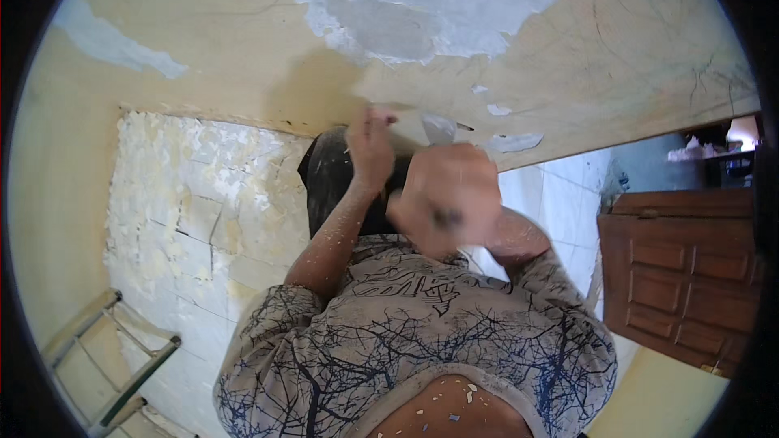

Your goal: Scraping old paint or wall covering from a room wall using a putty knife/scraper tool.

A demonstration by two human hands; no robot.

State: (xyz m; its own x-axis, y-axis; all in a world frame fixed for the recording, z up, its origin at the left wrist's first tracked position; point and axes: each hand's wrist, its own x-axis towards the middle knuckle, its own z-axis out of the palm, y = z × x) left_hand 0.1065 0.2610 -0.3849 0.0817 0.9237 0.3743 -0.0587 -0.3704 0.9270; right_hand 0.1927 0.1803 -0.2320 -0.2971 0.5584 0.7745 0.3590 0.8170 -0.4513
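My right hand (pixel 453 198), blurred and close to the camera, is closed around the handle of a scraper. The scraper's metal blade (pixel 439 128) points towards the yellow painted wall (pixel 426 88). Left of it, my left hand (pixel 371 146) is raised near the wall with its fingers extended; nothing shows in it. Above both hands, a large whitish patch (pixel 426 0) is exposed where the paint has come off, with ragged edges. Smaller bare spots (pixel 500 110) lie just above and right of the blade. Pale flakes cling to my forearms and chest.
Paint flakes (pixel 225 152) cover the tiled floor at the left. A metal-framed item like a ladder or rack (pixel 140 383) stands at the lower left. On the right are the wall's edge, an opening with white tiles (pixel 560 194) and a brown panelled wooden door (pixel 681 274).
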